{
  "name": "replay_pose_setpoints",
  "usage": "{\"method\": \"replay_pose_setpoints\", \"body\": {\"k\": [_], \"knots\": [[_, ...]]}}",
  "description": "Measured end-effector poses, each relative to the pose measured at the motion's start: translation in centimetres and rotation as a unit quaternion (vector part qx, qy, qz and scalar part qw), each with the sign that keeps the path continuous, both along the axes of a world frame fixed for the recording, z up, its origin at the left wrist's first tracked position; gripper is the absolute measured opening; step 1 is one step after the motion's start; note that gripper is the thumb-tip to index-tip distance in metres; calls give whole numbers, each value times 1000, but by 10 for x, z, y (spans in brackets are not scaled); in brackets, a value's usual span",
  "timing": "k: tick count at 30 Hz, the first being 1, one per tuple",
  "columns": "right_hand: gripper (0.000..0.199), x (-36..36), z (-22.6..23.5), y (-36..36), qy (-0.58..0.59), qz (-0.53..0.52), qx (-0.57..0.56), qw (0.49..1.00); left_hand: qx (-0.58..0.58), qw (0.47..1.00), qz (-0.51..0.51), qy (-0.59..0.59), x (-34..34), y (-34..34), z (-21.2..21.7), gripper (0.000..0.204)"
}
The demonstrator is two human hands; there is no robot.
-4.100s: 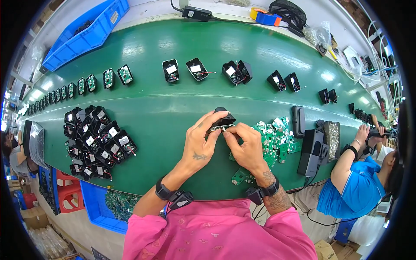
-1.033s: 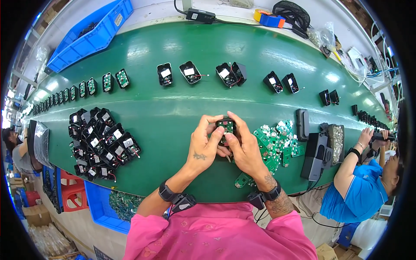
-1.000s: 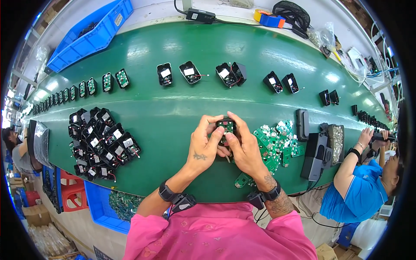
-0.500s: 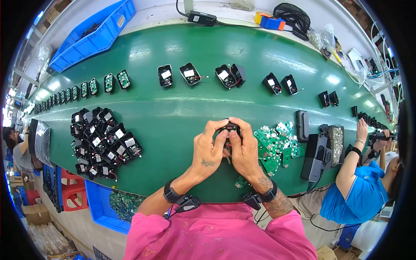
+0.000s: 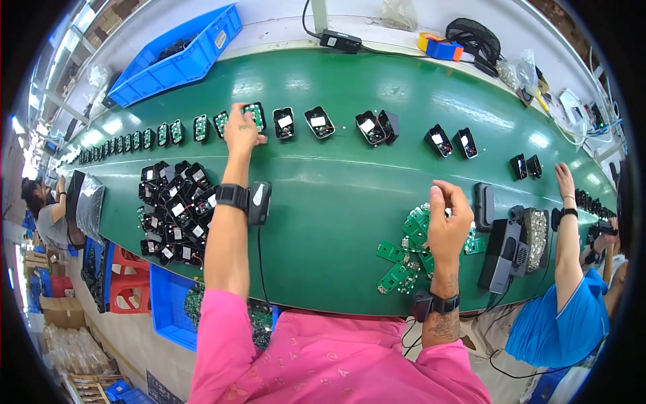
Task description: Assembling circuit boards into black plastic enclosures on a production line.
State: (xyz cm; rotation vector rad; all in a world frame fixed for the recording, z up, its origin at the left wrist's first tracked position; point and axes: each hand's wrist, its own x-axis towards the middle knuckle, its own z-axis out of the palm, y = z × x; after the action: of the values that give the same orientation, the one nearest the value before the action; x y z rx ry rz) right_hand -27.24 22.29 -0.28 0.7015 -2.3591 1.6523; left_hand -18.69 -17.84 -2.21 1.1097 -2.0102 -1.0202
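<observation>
Left hand [image 5: 241, 132] reaches to the belt's [image 5: 336, 202] far side, fingers closed on a black housing with green board [image 5: 254, 116], setting it at the end of the row [image 5: 161, 132] of like units. Right hand [image 5: 449, 219] hovers over the loose boards [image 5: 410, 249], fingers curled, apparently empty, though the view is poor. Good practice: seat the unit board-up, aligned and evenly spaced, before letting go.

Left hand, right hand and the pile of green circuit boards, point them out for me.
Left hand [image 5: 241, 135], head view, back of the hand.
Right hand [image 5: 449, 225], head view, back of the hand.
Green circuit boards [image 5: 402, 259], head view, a board in the pile.
</observation>
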Motion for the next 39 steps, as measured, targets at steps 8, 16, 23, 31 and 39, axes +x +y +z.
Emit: {"method": "replay_pose_setpoints", "body": {"k": [8,16,23,31,39], "knots": [[21,-8,18,18,-15,311,212,926,-392,897,-4,-204,-2,-29,-6,59],[30,29,15,9,90,335,355,868,-282,875,-304,-250,-13,9,21,80],[20,30,16,-4,-28,298,203,932,-212,954,-190,-95,5,59,23,74],[29,17,20,8,-406,294,-145,853,442,785,-313,301,30,159,4,53],[15,21,10,0,-370,316,-49,872,461,806,-325,178,39,197,-22,26]]}}
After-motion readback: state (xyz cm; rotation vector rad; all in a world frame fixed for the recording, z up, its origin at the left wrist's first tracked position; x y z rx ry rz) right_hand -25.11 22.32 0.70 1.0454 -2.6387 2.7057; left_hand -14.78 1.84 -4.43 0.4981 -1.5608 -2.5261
